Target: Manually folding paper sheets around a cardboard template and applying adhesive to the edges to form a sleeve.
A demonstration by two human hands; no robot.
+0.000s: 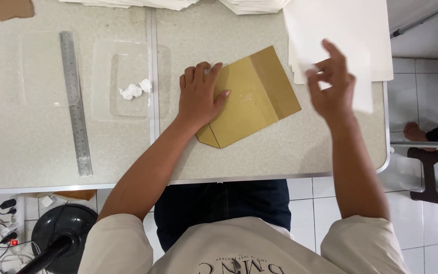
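**Small paper-craft workroom**

Location type: informal workshop, possibly home-based. Indicators: two speckled grey folding tables with metal edging (pixel 51 147) set side by side; long steel ruler (pixel 75 104); stacks of white paper sheets (pixel 348 30); folded brown paper envelope (pixel 252 96); white tiled floor (pixel 422 228); black floor fan base (pixel 64 228) beside plugged power cables (pixel 3 223).

Left hand (pixel 199 94) covers left corner of brown envelope (pixel 252 96). Right hand (pixel 333 83) motion-blurred, hides part of white sheets (pixel 338 30), whose top is cut at upper edge. Paper stacks (pixel 252 5) and cardboard scrap (pixel 15 8) cut at top. Fan (pixel 62 236) cut at lower left. Someone's foot (pixel 415 133) at right, leg cut by edge.
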